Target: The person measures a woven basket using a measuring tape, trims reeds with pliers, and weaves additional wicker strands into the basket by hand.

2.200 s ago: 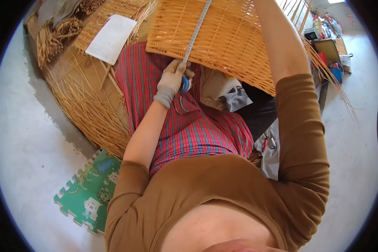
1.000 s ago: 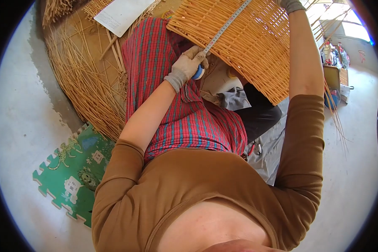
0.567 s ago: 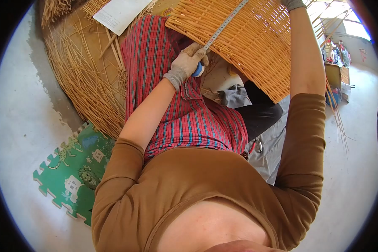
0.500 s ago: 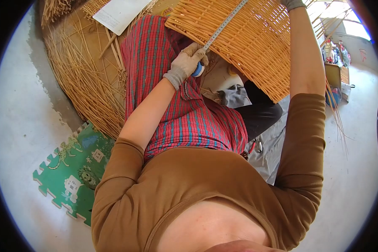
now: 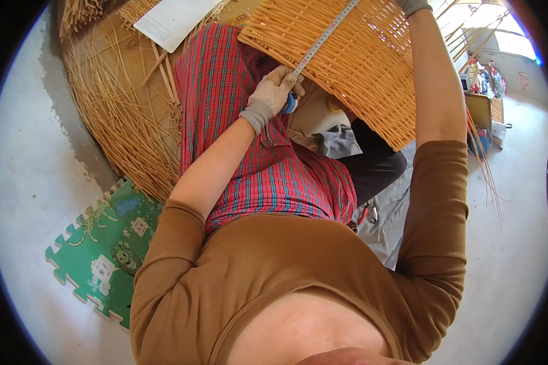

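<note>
A woven wicker panel slants across the top of the view, above my lap. Over it runs a pale tape measure strip, extended up past the top edge. My left hand, in a light work glove, is closed on the tape at the panel's near edge, with the blue tape case under the fingers. Only the grey cuff and a little of my right hand show at the top edge, by the panel's far right part; its fingers are out of view.
Loose wicker strands lie on the brown board at the left, near a white sheet. A green foam mat is at lower left. Red-handled pliers rest on grey cloth. Long strands jut out at the right.
Since the oldest frame, the view has shifted and the panel sits further right and more tilted. In the last half second my right forearm has moved slightly left; my left hand stays on the tape.
</note>
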Demonstrator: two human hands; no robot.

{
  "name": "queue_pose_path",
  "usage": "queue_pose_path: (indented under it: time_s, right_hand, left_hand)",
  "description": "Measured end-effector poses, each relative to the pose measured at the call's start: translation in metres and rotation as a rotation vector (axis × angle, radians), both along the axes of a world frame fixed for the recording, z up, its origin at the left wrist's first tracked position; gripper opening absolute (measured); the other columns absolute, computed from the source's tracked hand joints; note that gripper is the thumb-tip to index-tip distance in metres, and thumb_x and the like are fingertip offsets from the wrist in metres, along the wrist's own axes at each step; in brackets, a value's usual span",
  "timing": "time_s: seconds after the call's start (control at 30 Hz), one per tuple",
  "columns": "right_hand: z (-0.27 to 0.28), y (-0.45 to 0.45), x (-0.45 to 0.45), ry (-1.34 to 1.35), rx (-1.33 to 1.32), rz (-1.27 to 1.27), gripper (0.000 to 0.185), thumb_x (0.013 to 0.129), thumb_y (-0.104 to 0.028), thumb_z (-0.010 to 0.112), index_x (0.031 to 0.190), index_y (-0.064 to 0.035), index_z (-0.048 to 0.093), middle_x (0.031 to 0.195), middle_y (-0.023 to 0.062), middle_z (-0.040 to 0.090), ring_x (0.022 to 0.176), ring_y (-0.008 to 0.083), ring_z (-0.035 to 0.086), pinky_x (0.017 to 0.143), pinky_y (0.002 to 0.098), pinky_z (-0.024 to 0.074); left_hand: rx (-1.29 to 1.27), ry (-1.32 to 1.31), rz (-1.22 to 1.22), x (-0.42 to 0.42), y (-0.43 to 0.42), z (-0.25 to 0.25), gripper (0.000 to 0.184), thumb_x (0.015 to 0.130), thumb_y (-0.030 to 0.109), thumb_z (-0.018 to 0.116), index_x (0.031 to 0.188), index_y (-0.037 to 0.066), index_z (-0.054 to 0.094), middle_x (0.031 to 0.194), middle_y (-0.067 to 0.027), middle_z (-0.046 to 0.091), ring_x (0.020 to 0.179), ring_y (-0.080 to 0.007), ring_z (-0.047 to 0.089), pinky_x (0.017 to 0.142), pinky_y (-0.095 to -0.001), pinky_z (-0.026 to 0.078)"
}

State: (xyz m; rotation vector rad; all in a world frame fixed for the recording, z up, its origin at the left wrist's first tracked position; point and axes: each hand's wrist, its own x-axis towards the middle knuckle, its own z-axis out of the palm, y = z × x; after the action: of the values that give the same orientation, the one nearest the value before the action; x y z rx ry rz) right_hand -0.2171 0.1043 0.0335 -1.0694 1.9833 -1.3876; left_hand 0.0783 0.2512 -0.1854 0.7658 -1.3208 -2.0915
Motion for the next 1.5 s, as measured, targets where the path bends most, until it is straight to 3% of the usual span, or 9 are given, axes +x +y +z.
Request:
queue_pose_path:
  time_s: [0.17, 0.3, 0.43, 0.53, 0.6, 1.03, 1.07, 1.13, 1.5]
  right_hand:
    - [0.007, 0.019, -0.021, 0.779, 0.236, -0.161, 0.033, 0.089, -0.037, 0.07, 0.094, -0.0046, 0.073, 0.077, 0.0082, 0.073, 0.065, 0.0168, 0.066, 0.063, 0.0324, 0.0523]
    - [0.017, 0.052, -0.023, 0.927, 0.239, -0.166, 0.028, 0.088, -0.034, 0.07, 0.093, -0.0064, 0.074, 0.079, 0.0066, 0.074, 0.069, 0.0164, 0.067, 0.066, 0.0323, 0.0531]
    - [0.01, 0.052, -0.063, 0.647, 0.146, -0.135, 0.028, 0.087, -0.034, 0.071, 0.092, -0.0066, 0.075, 0.079, 0.0055, 0.074, 0.072, 0.0165, 0.068, 0.069, 0.0322, 0.0536]
    - [0.017, 0.054, -0.079, -0.099, 0.06, 0.452, 0.03, 0.088, -0.033, 0.071, 0.097, -0.0048, 0.075, 0.08, 0.0047, 0.074, 0.072, 0.0161, 0.067, 0.069, 0.0306, 0.0537]
    - [0.003, 0.046, -0.064, 0.624, 0.16, -0.11, 0.036, 0.089, -0.036, 0.071, 0.105, -0.0047, 0.075, 0.084, 0.0052, 0.074, 0.075, 0.0152, 0.067, 0.071, 0.03, 0.0536]
    - [0.012, 0.046, -0.075, 0.614, 0.269, -0.014, 0.037, 0.089, -0.04, 0.069, 0.107, -0.0088, 0.076, 0.092, 0.0066, 0.076, 0.081, 0.0177, 0.068, 0.076, 0.0324, 0.0536]
    - [0.017, 0.051, -0.084, 0.911, 0.31, 0.109, 0.037, 0.098, -0.029, 0.059, 0.128, -0.0077, 0.066, 0.107, 0.0039, 0.071, 0.088, 0.0147, 0.061, 0.079, 0.0293, 0.0503]
    - [0.017, 0.053, -0.069, 0.793, 0.274, 0.126, 0.049, 0.092, -0.051, 0.062, 0.123, -0.0135, 0.072, 0.113, 0.0046, 0.071, 0.104, 0.0162, 0.06, 0.095, 0.0286, 0.0451]
    - [0.025, 0.04, -0.09, 0.601, 0.403, 0.015, 0.066, 0.084, -0.055, 0.075, 0.129, -0.0077, 0.063, 0.088, -0.0004, 0.068, 0.058, 0.0065, 0.046, 0.052, 0.0242, 0.039]
  left_hand:
    - [0.064, 0.064, -0.083, -0.016, 0.018, 0.001, 0.028, 0.107, 0.019, 0.046, 0.11, -0.004, 0.061, 0.08, -0.0066, 0.067, 0.071, -0.0125, 0.061, 0.071, -0.0274, 0.052]
    - [0.079, 0.037, -0.132, -0.032, 0.03, -0.009, 0.027, 0.107, 0.019, 0.046, 0.108, -0.003, 0.062, 0.081, -0.0074, 0.069, 0.078, -0.0137, 0.064, 0.082, -0.0293, 0.05]
    - [0.065, 0.008, -0.141, -0.035, 0.028, -0.008, 0.028, 0.107, 0.02, 0.046, 0.109, -0.003, 0.061, 0.08, -0.0071, 0.068, 0.077, -0.0137, 0.063, 0.08, -0.0299, 0.05]
    - [0.08, 0.02, -0.143, -0.034, 0.027, -0.01, 0.027, 0.107, 0.02, 0.046, 0.109, -0.002, 0.061, 0.08, -0.0072, 0.068, 0.076, -0.0137, 0.063, 0.078, -0.0299, 0.05]
    - [0.066, 0.022, -0.135, -0.035, 0.028, -0.009, 0.026, 0.107, 0.019, 0.046, 0.11, -0.002, 0.06, 0.08, -0.0067, 0.067, 0.075, -0.0135, 0.062, 0.076, -0.0296, 0.05]
    - [-0.094, 0.046, -0.094, -0.039, 0.032, -0.025, 0.021, 0.104, 0.02, 0.049, 0.112, 0.003, 0.059, 0.083, -0.007, 0.069, 0.079, -0.0157, 0.065, 0.076, -0.0321, 0.051]
    - [-0.016, 0.099, -0.049, -0.039, 0.036, -0.019, 0.022, 0.103, 0.02, 0.05, 0.11, 0.003, 0.06, 0.08, -0.0067, 0.07, 0.076, -0.0161, 0.065, 0.074, -0.0332, 0.051]
    - [-0.025, 0.066, -0.087, -0.038, 0.034, -0.018, 0.023, 0.103, 0.021, 0.05, 0.11, 0.003, 0.061, 0.079, -0.0068, 0.07, 0.076, -0.0166, 0.065, 0.074, -0.0329, 0.051]
    - [0.026, 0.022, -0.149, -0.03, 0.03, 0.001, 0.023, 0.107, 0.02, 0.044, 0.107, -0.001, 0.055, 0.078, -0.0068, 0.063, 0.076, -0.0144, 0.06, 0.079, -0.0311, 0.05]
